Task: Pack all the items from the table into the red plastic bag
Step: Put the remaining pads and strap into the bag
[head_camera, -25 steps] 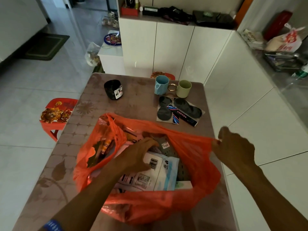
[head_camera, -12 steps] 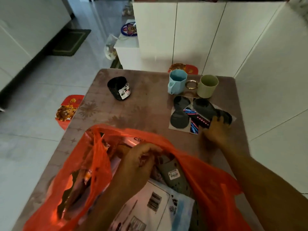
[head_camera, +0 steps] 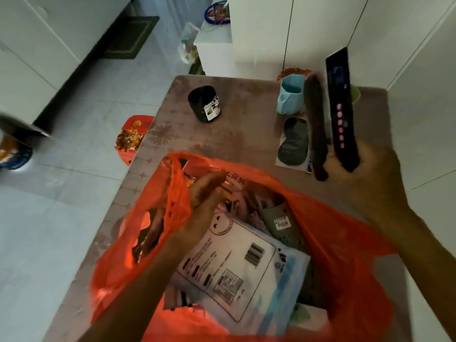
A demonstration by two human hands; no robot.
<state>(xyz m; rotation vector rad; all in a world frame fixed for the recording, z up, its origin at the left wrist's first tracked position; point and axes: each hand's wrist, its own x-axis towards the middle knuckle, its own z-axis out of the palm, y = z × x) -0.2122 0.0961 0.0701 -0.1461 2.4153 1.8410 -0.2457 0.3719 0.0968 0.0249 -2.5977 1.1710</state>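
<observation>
The red plastic bag (head_camera: 340,233) lies open on the near half of the table, holding a white mailer (head_camera: 237,265), a grey clog (head_camera: 281,223) and other items. My left hand (head_camera: 209,196) grips the bag's far rim and holds it open. My right hand (head_camera: 365,174) is raised above the table's right side, shut on a black card pack with pink dots (head_camera: 341,112) and a dark insole (head_camera: 317,127). A grey insole pair on its card (head_camera: 293,141), a blue cup (head_camera: 290,95), a green cup (head_camera: 355,93) and a black cup (head_camera: 206,103) stay on the table (head_camera: 246,134).
White cabinets (head_camera: 283,33) stand behind the table and a white wall runs along its right side. A red stool (head_camera: 133,137) sits at the table's left edge. A dark doormat (head_camera: 130,35) lies on the tiled floor at the far left.
My right hand has lifted the black pack and a dark insole off the table towards the bag. My left hand moved from inside the bag to its far rim. The view tilted down.
</observation>
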